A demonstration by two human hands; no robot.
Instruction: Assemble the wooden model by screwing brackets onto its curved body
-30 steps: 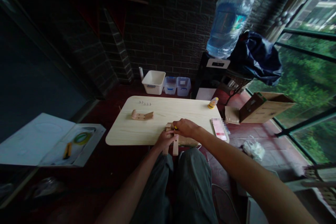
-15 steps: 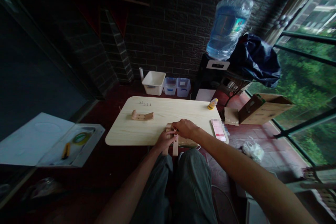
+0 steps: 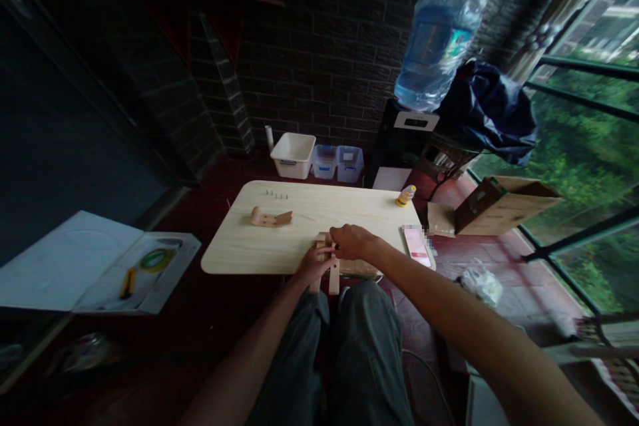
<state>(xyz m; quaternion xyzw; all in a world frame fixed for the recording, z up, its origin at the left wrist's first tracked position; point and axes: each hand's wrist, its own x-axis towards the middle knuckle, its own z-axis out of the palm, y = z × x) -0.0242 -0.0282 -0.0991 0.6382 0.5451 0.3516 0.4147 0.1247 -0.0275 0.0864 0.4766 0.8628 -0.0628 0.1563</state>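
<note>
Left of the table [image 3: 264,254], an open white case [image 3: 172,283] is holding a yellow-and-black tool [image 3: 128,283] and a green-and-yellow coil [image 3: 154,259]. Beyond the table's far edge, a white tub [image 3: 294,168] is standing beside two translucent bins [image 3: 324,163]; their contents are too dim to make out. Right of the table, an open cardboard box [image 3: 509,210] is standing on the floor.

Both forearms are slanting in from the table's near side. At the table's near edge, the left hand [image 3: 316,262] is gripping wooden pieces [image 3: 334,281], fingers bent around them, bar ends sticking out past the edge. Just beside it, over the table, the right hand [image 3: 352,241] is holding its fingers tightly bent; whether anything is sitting inside them, I cannot tell.
</note>
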